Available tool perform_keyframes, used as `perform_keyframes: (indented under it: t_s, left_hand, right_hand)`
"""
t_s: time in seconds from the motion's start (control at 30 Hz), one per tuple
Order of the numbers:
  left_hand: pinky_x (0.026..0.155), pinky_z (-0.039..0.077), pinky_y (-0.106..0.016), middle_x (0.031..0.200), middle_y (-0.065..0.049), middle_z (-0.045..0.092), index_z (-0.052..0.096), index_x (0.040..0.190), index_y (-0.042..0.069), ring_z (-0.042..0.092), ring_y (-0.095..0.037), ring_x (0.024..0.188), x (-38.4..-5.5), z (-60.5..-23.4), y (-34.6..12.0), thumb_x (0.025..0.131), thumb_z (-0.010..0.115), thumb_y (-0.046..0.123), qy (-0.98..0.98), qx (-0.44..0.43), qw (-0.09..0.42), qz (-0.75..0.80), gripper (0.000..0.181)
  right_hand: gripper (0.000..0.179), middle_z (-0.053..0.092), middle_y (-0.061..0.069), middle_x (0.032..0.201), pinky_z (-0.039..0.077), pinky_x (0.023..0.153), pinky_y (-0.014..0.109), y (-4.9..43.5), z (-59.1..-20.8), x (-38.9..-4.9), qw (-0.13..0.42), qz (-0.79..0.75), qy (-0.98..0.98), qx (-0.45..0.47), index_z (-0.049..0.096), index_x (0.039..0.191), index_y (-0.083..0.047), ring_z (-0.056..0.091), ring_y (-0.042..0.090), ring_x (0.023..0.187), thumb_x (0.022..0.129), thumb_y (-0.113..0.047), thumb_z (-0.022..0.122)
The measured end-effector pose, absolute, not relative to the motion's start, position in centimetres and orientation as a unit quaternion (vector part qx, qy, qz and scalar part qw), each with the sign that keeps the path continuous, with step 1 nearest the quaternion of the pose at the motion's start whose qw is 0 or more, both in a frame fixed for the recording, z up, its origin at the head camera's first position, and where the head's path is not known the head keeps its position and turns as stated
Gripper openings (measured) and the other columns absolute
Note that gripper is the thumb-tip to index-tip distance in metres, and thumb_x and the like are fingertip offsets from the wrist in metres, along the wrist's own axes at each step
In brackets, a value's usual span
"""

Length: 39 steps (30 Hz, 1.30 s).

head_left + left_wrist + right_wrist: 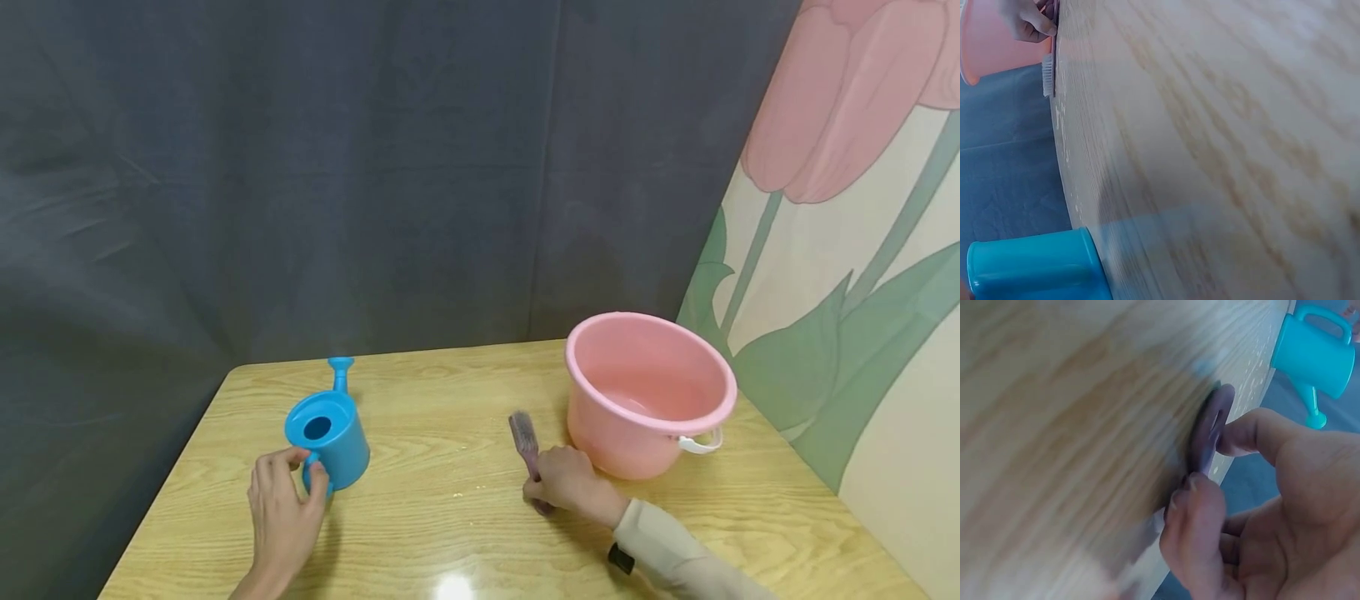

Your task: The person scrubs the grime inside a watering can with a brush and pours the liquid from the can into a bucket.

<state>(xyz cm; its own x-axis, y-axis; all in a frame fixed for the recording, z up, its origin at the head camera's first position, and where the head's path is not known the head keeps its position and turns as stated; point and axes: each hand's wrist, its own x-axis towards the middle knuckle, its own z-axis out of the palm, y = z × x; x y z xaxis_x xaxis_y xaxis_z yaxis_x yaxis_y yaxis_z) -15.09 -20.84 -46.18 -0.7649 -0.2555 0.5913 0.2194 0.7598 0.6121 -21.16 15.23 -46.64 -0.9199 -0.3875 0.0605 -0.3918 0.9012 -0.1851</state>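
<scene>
At the left of the table a blue watering can (345,454) stands upright, its spout toward the back. My left hand (283,504) has thumb and forefinger around the can's handle (308,472). In the left wrist view the can's side (1038,265) shows at the lower left, with that hand mostly out of frame. My right hand (573,483) pinches the purple handle of a brush (524,435) between thumb and fingers, close over the tabletop. The brush's bristles (1047,76) point away from me. In the right wrist view the handle's holed end (1213,425) shows between thumb and fingers.
A pink bucket (611,429) with a white handle (701,443) stands at the right, just beyond my right hand. Small wet spots dot the wooden table (420,533). A dark curtain (390,183) hangs behind it, and a tulip-painted wall (892,400) borders the right side.
</scene>
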Motion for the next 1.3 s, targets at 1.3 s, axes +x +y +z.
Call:
perform_keyframes:
  t_s: [1.3]
  left_hand:
    - [0.073, 0.047, -0.041, 0.104, -0.02, 0.058, 0.045, 0.118, -0.005, 0.061, -0.033, 0.092, -15.2, -45.6, -21.6, 0.103, 0.049, 0.024, -0.886, 0.11, 0.161, -0.42, 0.032]
  right_hand:
    - [0.021, 0.046, 0.004, 0.062, 0.041, 0.042, 0.041, 15.9, -45.8, -21.6, 0.085, 0.152, -0.971, 0.162, 0.047, 0.075, -0.006, 0.047, 0.021, 0.05, 0.078, -0.014, 0.067]
